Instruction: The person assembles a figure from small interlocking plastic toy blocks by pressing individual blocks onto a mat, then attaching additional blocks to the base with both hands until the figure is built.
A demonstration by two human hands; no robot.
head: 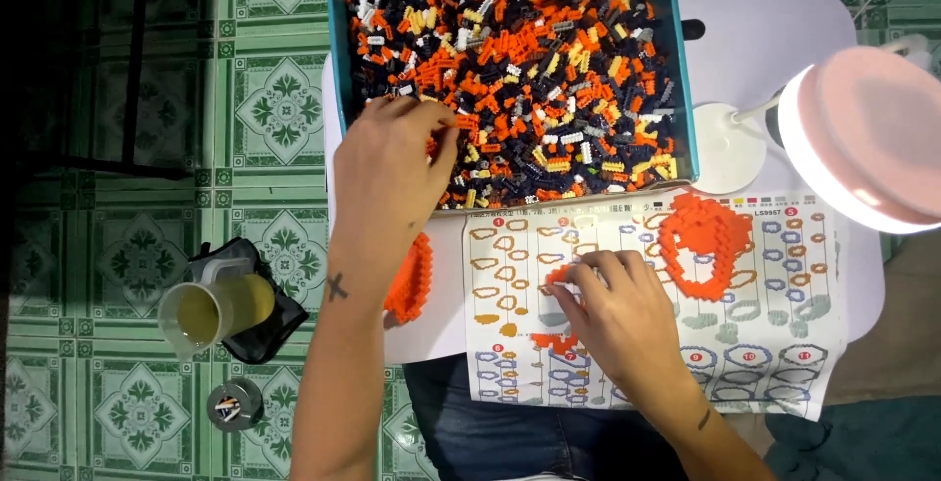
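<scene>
**Picking bricks for the orange build**

While my left hand (pixel 392 172) digs at the near edge of the box of small bricks (pixel 510 69), fingers curled down among orange and dark pieces, I judge I am at the picking step; whether that grip has closed on a brick I cannot tell. My right hand (pixel 613 309) rests on the instruction sheet (pixel 647 304), its grip pinched on a small orange brick piece (pixel 557 275) at the fingertips. Another orange bit (pixel 555 342) lies just below on the sheet. The larger orange assembly (pixel 701 236) sits up the page, and a flat orange panel (pixel 412 280) lies on the tabletop (pixel 745 40) by my left wrist. Next calls for matching a brick to the diagram.
</scene>
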